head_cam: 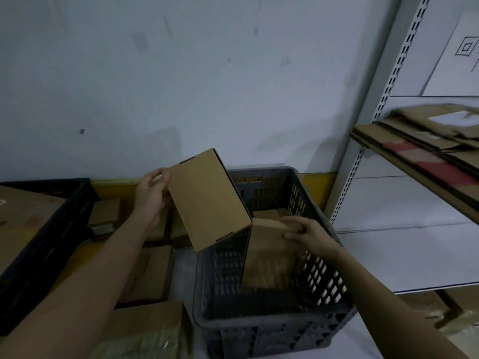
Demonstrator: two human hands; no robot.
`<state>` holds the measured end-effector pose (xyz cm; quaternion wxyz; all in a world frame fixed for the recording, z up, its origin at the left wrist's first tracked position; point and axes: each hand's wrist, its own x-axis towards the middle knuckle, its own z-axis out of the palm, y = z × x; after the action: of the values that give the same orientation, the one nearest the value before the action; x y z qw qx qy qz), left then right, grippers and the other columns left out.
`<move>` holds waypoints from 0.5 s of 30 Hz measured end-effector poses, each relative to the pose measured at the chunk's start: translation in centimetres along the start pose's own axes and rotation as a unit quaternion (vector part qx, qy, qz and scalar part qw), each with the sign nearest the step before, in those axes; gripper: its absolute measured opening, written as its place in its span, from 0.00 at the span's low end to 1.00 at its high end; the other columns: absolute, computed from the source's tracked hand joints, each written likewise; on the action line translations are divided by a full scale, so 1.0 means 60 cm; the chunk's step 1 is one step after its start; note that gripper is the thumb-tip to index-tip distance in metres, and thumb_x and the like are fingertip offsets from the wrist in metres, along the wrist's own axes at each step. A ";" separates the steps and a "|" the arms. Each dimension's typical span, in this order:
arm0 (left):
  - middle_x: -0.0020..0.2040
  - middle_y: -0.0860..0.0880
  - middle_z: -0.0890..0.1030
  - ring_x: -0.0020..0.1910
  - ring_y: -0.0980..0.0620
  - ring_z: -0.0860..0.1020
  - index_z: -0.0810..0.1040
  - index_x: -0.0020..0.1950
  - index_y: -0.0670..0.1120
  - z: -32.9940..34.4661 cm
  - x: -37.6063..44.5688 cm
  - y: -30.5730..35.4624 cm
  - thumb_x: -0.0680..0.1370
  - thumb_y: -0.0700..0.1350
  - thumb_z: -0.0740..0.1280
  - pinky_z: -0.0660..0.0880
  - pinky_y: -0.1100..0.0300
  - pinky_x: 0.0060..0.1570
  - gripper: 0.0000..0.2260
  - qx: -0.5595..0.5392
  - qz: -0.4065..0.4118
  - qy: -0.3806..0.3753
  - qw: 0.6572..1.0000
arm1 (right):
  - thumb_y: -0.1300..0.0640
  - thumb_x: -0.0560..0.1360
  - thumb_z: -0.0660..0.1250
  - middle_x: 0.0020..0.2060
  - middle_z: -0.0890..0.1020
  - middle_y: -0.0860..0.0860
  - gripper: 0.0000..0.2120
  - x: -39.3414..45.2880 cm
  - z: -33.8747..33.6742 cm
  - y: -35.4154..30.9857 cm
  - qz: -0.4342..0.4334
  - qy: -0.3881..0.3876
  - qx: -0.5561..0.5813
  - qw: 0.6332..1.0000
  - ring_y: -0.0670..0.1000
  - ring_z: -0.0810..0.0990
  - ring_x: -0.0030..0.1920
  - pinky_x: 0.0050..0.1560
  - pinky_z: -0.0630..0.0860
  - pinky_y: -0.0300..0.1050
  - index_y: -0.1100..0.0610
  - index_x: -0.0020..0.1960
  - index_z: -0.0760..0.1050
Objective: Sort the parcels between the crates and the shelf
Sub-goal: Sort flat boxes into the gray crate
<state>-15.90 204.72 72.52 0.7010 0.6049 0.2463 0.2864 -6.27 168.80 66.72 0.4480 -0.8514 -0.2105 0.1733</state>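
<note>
writing: none can be read; a white sheet (pixel 456 55) behind the shelf upright carries a drawn nested-square mark, and a pale label on the stacked cardboard is too blurred to make out.
left hand (pixel 151 196): fingers curled round the upper left edge of a brown cardboard box (pixel 207 200), thumb on the near face, gripping it.
cardboard box: plain tan, unmarked, small dark tab slots at its corners; held tilted in the air, its lower corner over the left rim of the grey crate (pixel 261 325).
right hand (pixel 308 233): fingers and thumb pinched on the top edge of a second parcel (pixel 269 257), a brown box standing upright inside the grey crate.
second parcel: plain brown, somewhat motion-blurred, touching the lower right corner of the tilted box; another brown parcel lies behind it, deeper in the crate.
grey crate: dark plastic, slotted walls, standing on a pale floor just beside the shelf.
black crate (pixel 44 244): far left, holding a large flat brown parcel.
loose parcels (pixel 153 273): several brown boxes lie between the two crates, under the left forearm.
shelf (pixel 388 104): white slotted upright at right; a board at mid height bears flattened cardboard (pixel 425 141), one sheet with red bands.
wall (pixel 155 73): pale, scuffed, with a yellow strip along its foot.
</note>
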 end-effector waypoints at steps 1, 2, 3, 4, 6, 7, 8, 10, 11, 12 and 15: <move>0.57 0.52 0.80 0.59 0.48 0.77 0.78 0.55 0.55 -0.004 0.002 0.008 0.82 0.47 0.64 0.76 0.48 0.56 0.05 0.009 0.007 0.002 1.000 | 0.57 0.79 0.69 0.58 0.77 0.43 0.15 -0.006 -0.010 -0.017 -0.016 0.019 0.037 0.999 0.48 0.77 0.58 0.53 0.78 0.39 0.44 0.64 0.76; 0.57 0.52 0.79 0.59 0.49 0.77 0.78 0.56 0.55 -0.009 0.000 0.014 0.83 0.48 0.63 0.76 0.48 0.58 0.06 0.020 0.013 0.008 1.000 | 0.54 0.80 0.68 0.59 0.76 0.43 0.16 -0.010 -0.018 -0.029 -0.025 0.032 0.059 0.997 0.48 0.76 0.59 0.51 0.77 0.38 0.44 0.66 0.76; 0.58 0.51 0.79 0.58 0.50 0.77 0.77 0.58 0.54 -0.017 -0.002 0.018 0.84 0.48 0.61 0.75 0.50 0.58 0.07 0.029 0.018 0.016 0.999 | 0.52 0.81 0.66 0.60 0.75 0.42 0.16 -0.017 -0.023 -0.043 -0.032 0.046 0.074 0.996 0.47 0.74 0.60 0.52 0.75 0.38 0.45 0.68 0.75; 0.57 0.50 0.78 0.55 0.52 0.77 0.77 0.60 0.53 -0.024 -0.007 0.022 0.85 0.48 0.59 0.76 0.52 0.55 0.09 0.035 0.022 0.027 0.999 | 0.51 0.81 0.65 0.60 0.74 0.41 0.17 -0.018 -0.026 -0.050 -0.039 0.066 0.084 0.994 0.46 0.73 0.60 0.54 0.73 0.41 0.46 0.69 0.75; 0.53 0.51 0.77 0.49 0.54 0.75 0.75 0.62 0.52 -0.042 -0.022 0.032 0.86 0.47 0.54 0.74 0.58 0.45 0.11 0.045 0.024 0.054 0.997 | 0.50 0.83 0.61 0.59 0.73 0.40 0.15 -0.018 -0.028 -0.070 -0.052 0.118 0.115 0.985 0.48 0.71 0.62 0.59 0.72 0.47 0.46 0.69 0.74; 0.52 0.51 0.76 0.47 0.55 0.74 0.75 0.63 0.51 -0.053 -0.028 0.035 0.86 0.48 0.52 0.73 0.59 0.43 0.13 0.057 0.019 0.067 0.996 | 0.50 0.84 0.59 0.59 0.73 0.42 0.14 -0.016 -0.029 -0.082 -0.043 0.140 0.143 0.979 0.50 0.72 0.62 0.60 0.73 0.51 0.46 0.69 0.73; 0.53 0.51 0.76 0.48 0.54 0.74 0.74 0.64 0.51 -0.066 -0.035 0.039 0.87 0.49 0.51 0.73 0.58 0.42 0.14 0.075 0.013 0.079 0.994 | 0.50 0.84 0.59 0.60 0.72 0.44 0.14 -0.011 -0.029 -0.092 -0.024 0.151 0.182 0.971 0.52 0.72 0.62 0.60 0.73 0.53 0.45 0.69 0.71; 0.59 0.47 0.75 0.52 0.49 0.74 0.72 0.68 0.49 -0.097 -0.048 0.041 0.86 0.51 0.49 0.74 0.53 0.50 0.17 0.126 0.005 0.103 0.987 | 0.52 0.83 0.60 0.62 0.73 0.49 0.17 -0.004 -0.026 -0.117 0.018 0.141 0.262 0.954 0.53 0.73 0.61 0.54 0.75 0.52 0.48 0.71 0.68; 0.62 0.45 0.74 0.55 0.46 0.73 0.71 0.69 0.47 -0.115 -0.055 0.039 0.86 0.51 0.48 0.74 0.49 0.55 0.18 0.157 0.000 0.115 0.981 | 0.52 0.82 0.62 0.62 0.74 0.51 0.18 -0.004 -0.021 -0.129 0.032 0.130 0.291 0.947 0.54 0.74 0.59 0.50 0.76 0.50 0.51 0.71 0.68; 0.63 0.44 0.74 0.56 0.44 0.73 0.70 0.70 0.46 -0.133 -0.063 0.036 0.86 0.51 0.48 0.73 0.46 0.60 0.19 0.184 -0.008 0.124 0.975 | 0.53 0.81 0.63 0.61 0.75 0.53 0.18 -0.004 -0.014 -0.139 0.039 0.118 0.314 0.941 0.54 0.76 0.58 0.47 0.77 0.49 0.54 0.70 0.69; 0.58 0.45 0.73 0.56 0.44 0.72 0.68 0.70 0.46 -0.185 -0.094 0.039 0.86 0.52 0.48 0.70 0.47 0.58 0.18 0.196 -0.034 0.146 0.969 | 0.57 0.81 0.65 0.56 0.78 0.57 0.13 -0.010 0.018 -0.167 0.039 0.096 0.348 0.932 0.55 0.78 0.53 0.48 0.77 0.48 0.64 0.62 0.73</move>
<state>-27.87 208.86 73.20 0.5345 0.6734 0.4178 0.2937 -9.33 174.36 74.58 0.7274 -0.6620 -0.0594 0.1707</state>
